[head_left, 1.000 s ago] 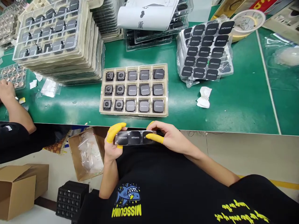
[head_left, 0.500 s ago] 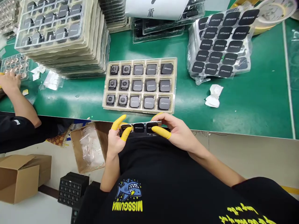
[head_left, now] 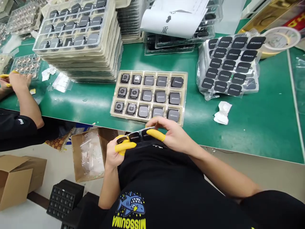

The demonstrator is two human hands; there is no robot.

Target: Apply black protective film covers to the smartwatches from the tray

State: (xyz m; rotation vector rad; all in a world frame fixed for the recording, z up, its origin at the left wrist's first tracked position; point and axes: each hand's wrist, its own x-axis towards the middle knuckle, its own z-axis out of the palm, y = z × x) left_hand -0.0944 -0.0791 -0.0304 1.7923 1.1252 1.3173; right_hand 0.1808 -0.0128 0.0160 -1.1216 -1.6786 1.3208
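My left hand (head_left: 116, 149), with yellow finger cots, pinches the left end of a short sticker strip (head_left: 134, 137) bearing black rounded-square labels. My right hand (head_left: 172, 136), also in yellow cots, grips the strip's other end, thumb across a label. The strip is tilted, its right end higher, in front of my black shirt near the table edge. Just beyond lies a beige tray (head_left: 185, 89) of square pieces in rows. Its two left columns hold bare smartwatch bodies (head_left: 134, 93), backs up; the other columns show black lettered squares (head_left: 160, 96).
At right lies a pile of black sticker sheets (head_left: 224, 75), with crumpled white paper (head_left: 222, 113) and a tape roll (head_left: 281, 39) nearby. Stacked trays (head_left: 81, 68) stand at left. A co-worker's arm (head_left: 28, 98) reaches in there. An open carton (head_left: 89, 156) sits below the table edge.
The strip has gone from nearly level to slanted, its left end lower. My left thumb now lies flatter across its end. The whole view has shifted a little.
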